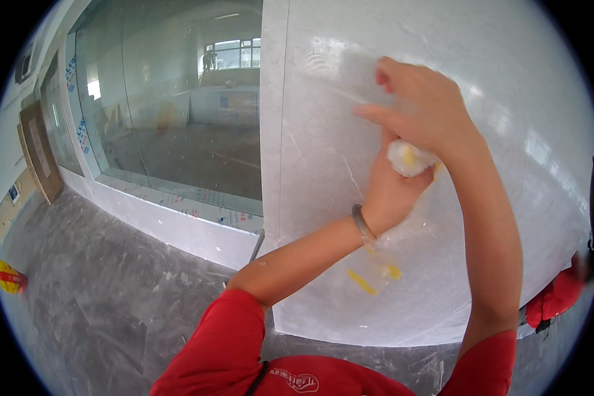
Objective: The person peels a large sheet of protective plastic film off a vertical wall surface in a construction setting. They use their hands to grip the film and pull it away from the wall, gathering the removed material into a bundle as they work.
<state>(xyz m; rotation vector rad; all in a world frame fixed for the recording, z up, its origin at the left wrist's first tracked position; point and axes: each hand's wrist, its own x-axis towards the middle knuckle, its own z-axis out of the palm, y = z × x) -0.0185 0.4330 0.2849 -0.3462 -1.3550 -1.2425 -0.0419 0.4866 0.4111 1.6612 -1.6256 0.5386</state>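
My left hand (396, 183), with a bangle at its wrist, grips a crumpled bundle of clear plastic film (409, 158) with yellow strips in it. From the bundle a loose tail of film (383, 270) with yellow marks hangs below the wrist. My right hand (420, 104) is raised just above the bundle, blurred, its thumb and fingers spread apart with nothing seen between them. Both hands are in front of a pale grey, marble-look wall panel (326, 198). Whether the right hand touches the film cannot be told.
To the left is a large glass pane (168, 109) above a ledge with printed protective film (178, 200). A brown board (39, 148) leans farther left. A yellow and red bag (12, 276) lies on the grey floor (104, 277). At the right edge a person in red (557, 297) is partly visible.
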